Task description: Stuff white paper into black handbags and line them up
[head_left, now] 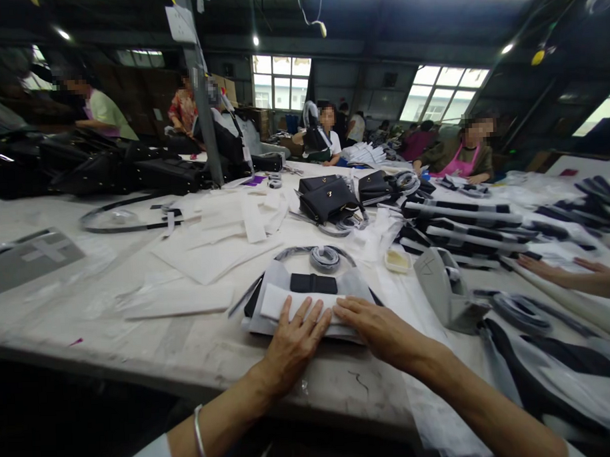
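In front of me a black handbag [376,295] lies on the table, mostly covered by a pale wrapping sheet [354,287]. A folded strip of white foam [273,303] runs across it. My left hand [295,342] lies on this strip with its fingers spread. Beside it, my right hand [376,326] rests its outstretched fingers on the strip's right part. Just beyond the strip, a black tab [313,283] shows on the bag. A coiled strap in clear wrapping [325,258] sits at the bag's far side, within the arch of its handle.
White sheets [210,242] are spread to the left on the worktable [139,341]. Black handbags [329,199] stand beyond, with wrapped straps [465,233] piled to the right. A grey box-like form [440,287] and a small dish [399,260] are nearby. A co-worker's hands [561,267] reach in at right.
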A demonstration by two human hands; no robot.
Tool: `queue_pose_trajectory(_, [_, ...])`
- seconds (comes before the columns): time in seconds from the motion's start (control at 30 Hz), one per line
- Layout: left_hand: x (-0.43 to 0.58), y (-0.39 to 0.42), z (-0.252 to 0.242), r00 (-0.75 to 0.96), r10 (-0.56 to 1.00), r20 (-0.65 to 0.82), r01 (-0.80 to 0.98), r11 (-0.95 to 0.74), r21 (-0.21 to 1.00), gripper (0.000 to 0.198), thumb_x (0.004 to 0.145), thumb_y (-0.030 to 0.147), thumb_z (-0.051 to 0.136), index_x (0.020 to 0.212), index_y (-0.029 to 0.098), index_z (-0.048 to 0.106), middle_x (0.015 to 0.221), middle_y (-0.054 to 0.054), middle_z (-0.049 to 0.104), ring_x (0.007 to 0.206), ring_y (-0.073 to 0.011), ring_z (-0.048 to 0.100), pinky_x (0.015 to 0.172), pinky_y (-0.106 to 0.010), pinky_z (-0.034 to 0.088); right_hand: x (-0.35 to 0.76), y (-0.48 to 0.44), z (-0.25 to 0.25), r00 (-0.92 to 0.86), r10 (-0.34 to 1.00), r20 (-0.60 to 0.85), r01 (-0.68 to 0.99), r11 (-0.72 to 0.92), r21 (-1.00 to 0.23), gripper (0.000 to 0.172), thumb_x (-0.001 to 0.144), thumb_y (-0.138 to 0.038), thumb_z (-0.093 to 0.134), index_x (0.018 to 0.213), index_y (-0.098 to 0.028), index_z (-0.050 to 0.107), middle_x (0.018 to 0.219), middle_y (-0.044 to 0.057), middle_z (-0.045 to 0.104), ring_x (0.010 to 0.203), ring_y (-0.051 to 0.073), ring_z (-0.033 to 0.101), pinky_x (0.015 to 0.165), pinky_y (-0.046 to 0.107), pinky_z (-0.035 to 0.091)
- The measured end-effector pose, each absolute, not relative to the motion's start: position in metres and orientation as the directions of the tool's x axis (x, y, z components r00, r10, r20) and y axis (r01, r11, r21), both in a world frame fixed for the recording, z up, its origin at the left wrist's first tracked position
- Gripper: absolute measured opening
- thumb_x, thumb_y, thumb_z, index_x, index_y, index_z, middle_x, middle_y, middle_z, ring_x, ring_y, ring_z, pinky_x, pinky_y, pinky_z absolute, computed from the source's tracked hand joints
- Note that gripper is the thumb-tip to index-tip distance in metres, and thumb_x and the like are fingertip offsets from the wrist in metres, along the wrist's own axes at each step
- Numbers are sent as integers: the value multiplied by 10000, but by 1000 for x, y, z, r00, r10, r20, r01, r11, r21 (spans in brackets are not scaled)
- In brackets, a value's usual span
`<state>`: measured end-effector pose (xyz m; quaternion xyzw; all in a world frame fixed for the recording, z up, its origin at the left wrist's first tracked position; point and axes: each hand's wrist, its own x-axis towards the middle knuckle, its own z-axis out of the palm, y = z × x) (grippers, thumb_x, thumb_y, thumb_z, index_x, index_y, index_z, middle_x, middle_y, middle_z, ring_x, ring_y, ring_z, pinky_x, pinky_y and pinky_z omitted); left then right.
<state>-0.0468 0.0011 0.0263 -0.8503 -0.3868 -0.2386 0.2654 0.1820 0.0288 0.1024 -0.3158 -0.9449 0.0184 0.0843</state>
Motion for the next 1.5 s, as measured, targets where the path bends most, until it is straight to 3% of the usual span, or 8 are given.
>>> queue_pose_trajectory(0.2, [-48,2,25,594,546,591,788,-544,-288,423,1050,231,291,1424,174,481,1437,-106,530,1323,-251,474,1142,-530,288,179,23,96,-749,632,197,647,762,13,364,878,13,469,1181,-137,602,1173,143,694,1101,258,665,870,380,600])
queue_pose_trajectory(0.47, [-44,-1,31,552,533,642,807,-537,-248,395,1009,294,455,1400,288,514,1452,-61,513,1405,-361,361,1146,-674,182,191,12,73,-683,527,506,643,762,75,285,944,-37,425,1146,-95,618,1101,150,707,1068,232,672,922,345,577])
queue_pose_trajectory(0.67, [-44,-3,27,558,579,595,807,-546,-225,387,1017,258,424,1393,274,514,1370,-96,578,1230,-268,549,1091,-507,350,192,5,75,-632,601,489,706,707,41,360,917,-44,424,1181,-151,644,1166,113,704,1134,216,642,966,349,550])
queue_pose_trajectory(0.77, [-44,-4,27,580,592,559,798,-552,-243,378,1011,255,437,1379,248,520,1346,-105,592,1197,-272,574,1027,-459,411,178,-5,77,-596,676,434,764,643,50,342,892,-138,512,1206,-173,644,1213,102,689,1209,284,587,1077,495,454])
queue_pose_trajectory(0.83, [-43,-5,27,596,585,550,790,-548,-275,381,1009,253,436,1381,221,514,1340,-114,596,1190,-278,582,1012,-450,420,166,-11,69,-608,658,445,771,622,133,393,864,-137,530,1247,-133,620,1253,135,665,1247,318,551,1119,552,385])
queue_pose_trajectory(1.07, [-32,-11,19,651,546,527,759,-454,-467,436,995,263,397,1376,77,500,1337,-219,583,1194,-357,587,1011,-567,386,152,-15,32,-686,568,454,727,519,449,491,815,2,405,1286,28,542,1256,257,631,1184,356,597,982,521,519])
queue_pose_trajectory(1.23, [-30,5,23,731,514,449,679,-481,-554,418,965,187,406,1321,-7,511,1265,-285,604,1118,-365,632,930,-544,445,152,-6,36,-673,588,449,738,502,451,461,835,-3,421,1277,0,552,1235,241,648,1156,332,617,985,513,521])
queue_pose_trajectory(1.5, [-51,1,44,807,413,422,591,-569,-572,353,955,114,393,1262,22,541,1177,-222,662,1000,-282,675,858,-407,486,143,-23,33,-581,620,527,811,497,309,451,845,-43,467,1284,-32,568,1252,209,651,1183,325,597,1005,504,489])
